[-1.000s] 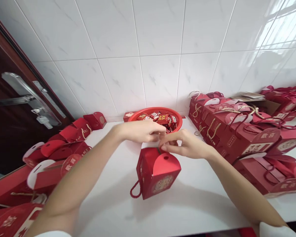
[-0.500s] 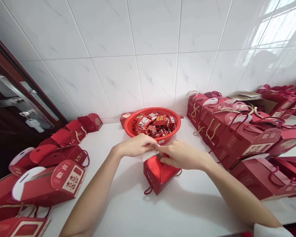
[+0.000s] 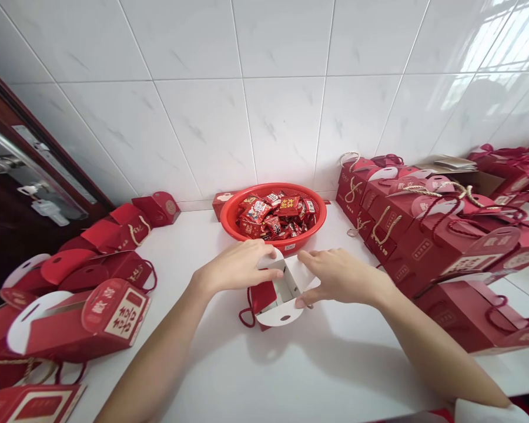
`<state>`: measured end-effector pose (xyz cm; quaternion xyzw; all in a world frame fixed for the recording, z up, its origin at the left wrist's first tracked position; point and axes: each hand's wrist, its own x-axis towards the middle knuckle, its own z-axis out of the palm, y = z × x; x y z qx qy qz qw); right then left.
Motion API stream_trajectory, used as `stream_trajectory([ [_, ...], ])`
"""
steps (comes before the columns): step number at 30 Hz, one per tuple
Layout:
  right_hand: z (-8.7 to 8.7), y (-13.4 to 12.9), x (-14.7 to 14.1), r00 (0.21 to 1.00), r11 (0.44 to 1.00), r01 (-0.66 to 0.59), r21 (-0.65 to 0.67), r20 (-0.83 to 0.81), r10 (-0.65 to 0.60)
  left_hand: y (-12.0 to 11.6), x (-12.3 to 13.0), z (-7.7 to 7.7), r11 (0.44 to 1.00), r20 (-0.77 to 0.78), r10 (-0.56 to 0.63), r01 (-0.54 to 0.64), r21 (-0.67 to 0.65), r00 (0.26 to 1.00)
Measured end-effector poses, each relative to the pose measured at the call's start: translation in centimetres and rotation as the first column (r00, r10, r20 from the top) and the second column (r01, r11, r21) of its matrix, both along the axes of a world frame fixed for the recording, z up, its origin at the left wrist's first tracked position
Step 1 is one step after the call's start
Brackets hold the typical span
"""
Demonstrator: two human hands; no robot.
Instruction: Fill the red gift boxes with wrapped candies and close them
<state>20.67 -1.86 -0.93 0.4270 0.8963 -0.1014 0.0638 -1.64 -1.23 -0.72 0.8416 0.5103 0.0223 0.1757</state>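
A small red box stands on the white table with its flaps unfolded, so its white inside shows. My left hand is at its left and far side, fingers apart, the fingertips by a raised flap. On the opposite side, my right hand has thumb and fingers spread around a white flap. A dark red cord loop hangs at the box's left. Just beyond both hands is a red plastic basket full of red wrapped sweets.
Red gift boxes with cord handles lie along the left. Many more red boxes are stacked on the right. A white tiled wall rises behind the table. At the far left is a dark door with keys.
The box's red top flaps have opened outward, baring its white inside. My hands have moved apart to either side of it. The camera view has shifted slightly.
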Motion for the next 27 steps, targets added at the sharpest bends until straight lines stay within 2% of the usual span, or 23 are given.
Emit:
stream_trajectory([
  [4, -0.2, -0.9, -1.1, 0.998, 1.0, 0.024, -0.006, 0.05, -0.024, -0.7, 0.8, -0.1, 0.997, -0.03, 0.081, -0.082, -0.003, 0.996],
  [6, -0.2, -1.1, -1.5, 0.995, 0.999, 0.045, -0.023, 0.088, -0.043, -0.5, 0.3, 0.4, 0.997, -0.013, 0.063, -0.063, -0.054, 0.998],
  [8, -0.4, -1.2, -1.7, 0.993, 0.997, 0.055, -0.048, 0.108, -0.05, 0.0, -1.0, 0.9, 0.984, 0.044, 0.002, 0.006, -0.177, 0.999],
  [10, -0.6, -1.1, -1.8, 0.993, 0.996, 0.058, -0.062, 0.109, -0.051, 0.9, -2.9, 1.1, 0.925, 0.165, -0.062, 0.119, -0.361, 0.984],
  [12, -1.0, -0.8, -1.9, 0.994, 0.997, 0.054, -0.058, 0.094, -0.048, 1.9, -4.9, 0.8, 0.827, 0.284, -0.044, 0.195, -0.528, 0.958],
  [14, -1.3, -0.4, -1.9, 0.996, 0.998, 0.055, -0.045, 0.072, -0.052, 2.7, -6.4, 0.1, 0.765, 0.341, 0.03, 0.198, -0.613, 0.94],
  [17, -1.7, 0.4, -1.9, 0.998, 0.997, 0.065, -0.05, 0.029, -0.064, 3.4, -7.4, -0.9, 0.72, 0.381, 0.099, 0.199, -0.665, 0.919],
  [23, -1.7, 1.4, -1.6, 0.998, 0.991, 0.041, -0.125, -0.045, -0.047, 4.0, -7.0, -2.0, 0.733, 0.311, 0.13, 0.12, -0.669, 0.941],
  [27, -1.7, 1.7, -1.5, 0.996, 0.997, 0.059, -0.057, -0.058, -0.063, 4.6, -7.4, -2.5, 0.748, 0.297, 0.144, 0.092, -0.657, 0.944],
])
